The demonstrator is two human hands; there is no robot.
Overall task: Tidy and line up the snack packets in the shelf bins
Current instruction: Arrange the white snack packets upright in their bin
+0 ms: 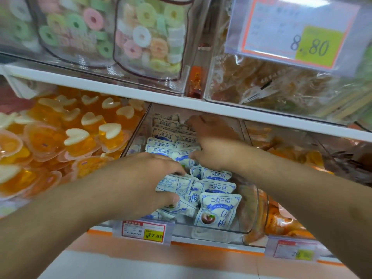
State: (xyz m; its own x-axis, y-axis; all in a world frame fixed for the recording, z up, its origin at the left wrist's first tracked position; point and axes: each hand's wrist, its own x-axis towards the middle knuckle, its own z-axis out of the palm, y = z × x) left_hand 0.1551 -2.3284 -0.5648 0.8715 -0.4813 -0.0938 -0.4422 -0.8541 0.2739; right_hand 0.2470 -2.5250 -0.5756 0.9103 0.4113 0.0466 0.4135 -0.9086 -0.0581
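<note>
neighbours: orange heart-shaped jelly cups (60,137) sitting left of clear plastic bin (252,208)
packets: white-and-blue snack packets (218,208) lying inside bin
left hand (141,182): fingers closing on loose packets at front
right hand (211,146): resting spread over rear rows

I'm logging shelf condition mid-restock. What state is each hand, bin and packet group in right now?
Left hand: closed on a few white packets at the front of the bin.
Right hand: fingers spread, pressing on the back rows.
Back packets: upright, lined up.
Front packets: partly jumbled, some tilted.
Clear bin: open-topped, well filled.
Jelly cups: piled loose in the neighbouring bin.
</note>
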